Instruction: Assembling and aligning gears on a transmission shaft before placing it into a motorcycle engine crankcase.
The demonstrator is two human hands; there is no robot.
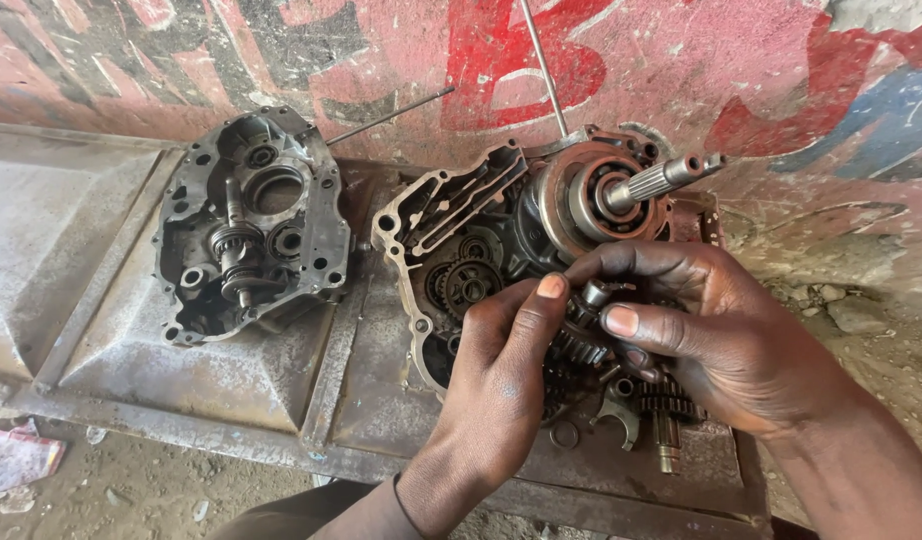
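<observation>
A broad sheet-metal panel [231, 370], dull grey, dusty and pressed into raised rectangles with ridged seams, lies flat on gritty ground and carries everything else; its left half is bare, and its near edge runs just under the wrists. Behind it rises a rough plastered wall [681, 70] painted in worn red, white and blue. On the panel's right half sits the larger engine crankcase half [451, 215], cast aluminium blackened with oil, its open face up, with a ribbed, bolt-holed rim and small toothed gears inside; a round bearing housing at its far right carries a splined steel shaft [661, 178] that sticks out to the right. Just left of it, close but with a narrow gap between them, lies the other crankcase half [311, 235], a rounded, grimy casting with circular bores and a short gear shaft standing in its middle. Two thin steel rods [546, 70] lean against the wall behind the cases. The left hand [501, 380] and the right hand [721, 340] meet over the near right corner of the larger case, both pinching a small, dark, oily gear cluster [581, 335] with fine teeth: left thumb and fingers are pressed on its left side, right thumb and forefinger closed over its top. Beneath the right hand, a second toothed gear shaft [667, 425] and a curved shift fork [621, 412] lie loose on the panel, crowding the space there.
</observation>
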